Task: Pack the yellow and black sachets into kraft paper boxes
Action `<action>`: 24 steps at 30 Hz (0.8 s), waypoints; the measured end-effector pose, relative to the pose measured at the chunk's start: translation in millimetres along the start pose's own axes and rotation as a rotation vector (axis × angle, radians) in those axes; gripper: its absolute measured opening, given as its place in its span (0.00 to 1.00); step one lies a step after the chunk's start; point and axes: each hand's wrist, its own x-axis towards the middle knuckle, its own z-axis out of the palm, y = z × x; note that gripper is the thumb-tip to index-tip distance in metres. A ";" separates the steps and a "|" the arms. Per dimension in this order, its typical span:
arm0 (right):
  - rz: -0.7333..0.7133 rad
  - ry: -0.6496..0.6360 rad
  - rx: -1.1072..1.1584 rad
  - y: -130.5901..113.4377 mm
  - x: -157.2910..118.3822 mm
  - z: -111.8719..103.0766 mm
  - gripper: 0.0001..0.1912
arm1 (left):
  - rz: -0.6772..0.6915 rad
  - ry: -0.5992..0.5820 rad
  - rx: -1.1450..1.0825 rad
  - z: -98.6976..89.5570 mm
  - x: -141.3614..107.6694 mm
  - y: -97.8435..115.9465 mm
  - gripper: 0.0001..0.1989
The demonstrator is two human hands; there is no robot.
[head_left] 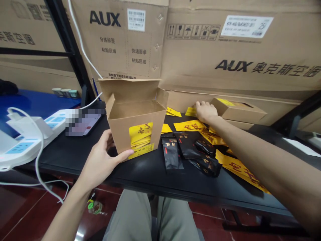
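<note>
Open kraft carton (135, 112) stands on black table (147, 182), top flaps raised, interior floor bare kraft. Stack of yellow sachets (140, 135) shows at carton's front face, seemingly through a cutout, though exact fit cannot be told. Left hand (99, 160) clamped on carton's lower left corner: thumb along front bottom edge, fingers round behind left wall, stack just beside thumb tip. Forearm rises from lower left.

Right of carton: loose yellow sachets (189, 125) and black sachets (172, 154) in a spread, overlapping layer. Farther right, small kraft box (238, 110) lies flat, yellow showing at its top opening. Right hand (206, 112) palm down, fingers together and slightly curled over one yellow sachet (191, 111), just left of small box; pinch on sachet cannot be told. Right arm reaches nearly straight across table from lower right.

Left of carton: blurred phone (84, 122), then white power strip (27, 140). Behind carton: large AUX cartons (240, 50)
</note>
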 end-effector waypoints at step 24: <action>-0.061 0.077 1.686 -40.0 -126.0 -42.0 0.27 | 0.013 -0.007 -0.008 -0.4 0.0 -1.7 0.38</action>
